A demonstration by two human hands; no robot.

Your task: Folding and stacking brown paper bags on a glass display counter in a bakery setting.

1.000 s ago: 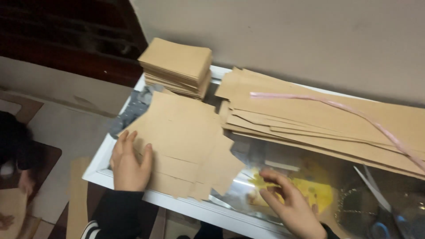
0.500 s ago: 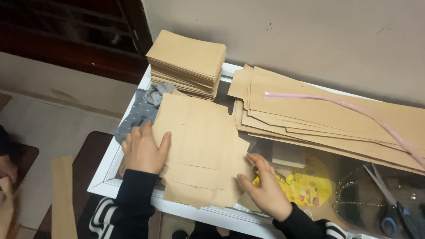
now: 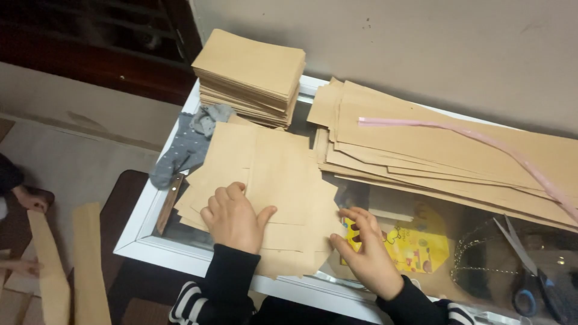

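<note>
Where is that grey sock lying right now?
The grey sock lies near the table's left edge in the head view, just left of the flat brown paper sheets and below the tall stack of folded brown paper.

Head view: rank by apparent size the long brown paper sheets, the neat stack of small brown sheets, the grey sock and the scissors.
1. long brown paper sheets
2. stack of small brown sheets
3. grey sock
4. scissors, though partly cut off at the frame edge, so their place against the sock is unsure.

Before you: white-framed glass table (image 3: 139, 239) bearing brown paper sheets (image 3: 274, 180), a folded-bag stack (image 3: 250, 75), long sheets (image 3: 445, 156), grey cloth (image 3: 183, 150), scissors (image 3: 530, 265).
</note>
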